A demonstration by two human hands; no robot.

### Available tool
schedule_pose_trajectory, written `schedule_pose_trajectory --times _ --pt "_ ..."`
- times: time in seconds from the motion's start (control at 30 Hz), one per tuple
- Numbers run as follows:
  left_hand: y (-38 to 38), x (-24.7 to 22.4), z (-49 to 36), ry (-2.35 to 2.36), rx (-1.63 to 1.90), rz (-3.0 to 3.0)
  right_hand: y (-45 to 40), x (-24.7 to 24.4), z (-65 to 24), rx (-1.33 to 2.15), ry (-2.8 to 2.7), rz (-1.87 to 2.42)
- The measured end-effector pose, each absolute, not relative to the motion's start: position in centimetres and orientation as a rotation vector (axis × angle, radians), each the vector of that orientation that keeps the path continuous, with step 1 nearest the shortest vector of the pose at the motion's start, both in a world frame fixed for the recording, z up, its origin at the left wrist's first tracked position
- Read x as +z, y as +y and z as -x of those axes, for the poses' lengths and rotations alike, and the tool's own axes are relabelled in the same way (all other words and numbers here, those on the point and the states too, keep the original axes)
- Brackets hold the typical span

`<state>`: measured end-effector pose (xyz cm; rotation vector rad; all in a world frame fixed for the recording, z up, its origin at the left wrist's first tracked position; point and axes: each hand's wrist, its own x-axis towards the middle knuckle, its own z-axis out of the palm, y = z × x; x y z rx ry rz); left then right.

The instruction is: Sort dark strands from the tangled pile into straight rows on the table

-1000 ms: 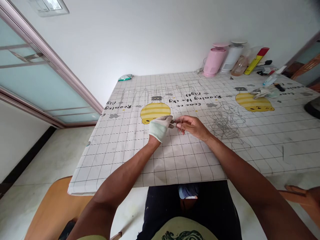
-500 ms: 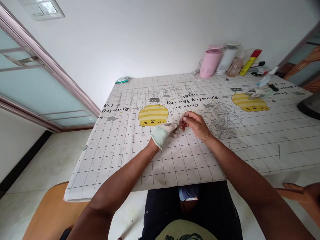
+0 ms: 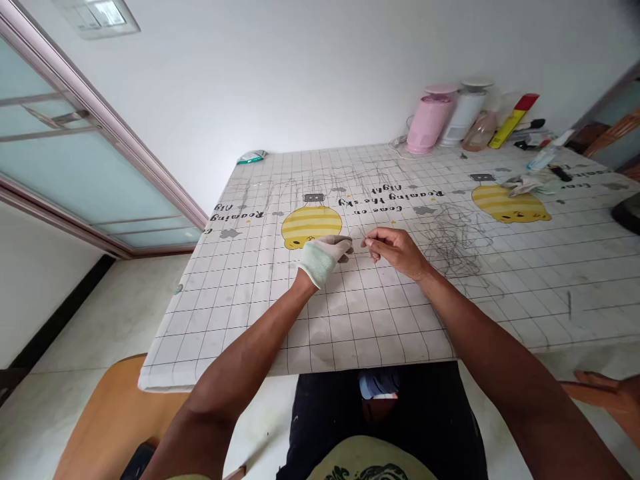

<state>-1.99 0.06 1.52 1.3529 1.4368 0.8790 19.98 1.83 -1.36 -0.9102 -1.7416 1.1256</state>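
My left hand (image 3: 325,256), in a pale work glove with a light green cuff, is over the checked tablecloth (image 3: 345,327). Its fingers are pinched together, and whatever they grip is too small to make out. My right hand (image 3: 397,250) is bare and faces it across a small gap, thumb and fingertips also pinched. Any object between those fingertips cannot be made out. Just right of my right hand lies a loose tangle of thin dark wire-like strands (image 3: 457,243). More thin strands (image 3: 295,180) lie in rows along the far side of the cloth.
At the back right stand a pink cylinder-shaped device (image 3: 430,121), a similar white one (image 3: 465,113), a spray bottle (image 3: 480,131) and a yellow can with red cap (image 3: 510,123). A crumpled glove (image 3: 533,183) lies nearer. A wooden chair (image 3: 107,407) is at the lower left.
My hands have drawn apart: their fingertips were nearly touching and now a small gap lies between them. The whole view has shifted slightly.
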Motion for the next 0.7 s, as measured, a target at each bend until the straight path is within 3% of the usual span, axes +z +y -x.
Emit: schedule_pose_trajectory --times 0.2,0.4,0.5,0.7 --pt "0.8 1.5 2.4 1.645 0.859 -1.992 1.6 -0.6 -20.2 1.106 -1.822 0.994" --pt "1.5 1.7 2.5 1.362 0.382 -2.638 1.9 -0.9 -20.2 1.185 -1.931 1.042" --pt "1.4 1.2 2.5 1.359 0.262 -2.704 1.9 -0.9 -20.2 1.236 -1.927 1.068" --pt "1.3 0.8 2.7 1.520 0.371 -2.549 1.8 -1.0 -20.0 1.405 -1.763 0.918"
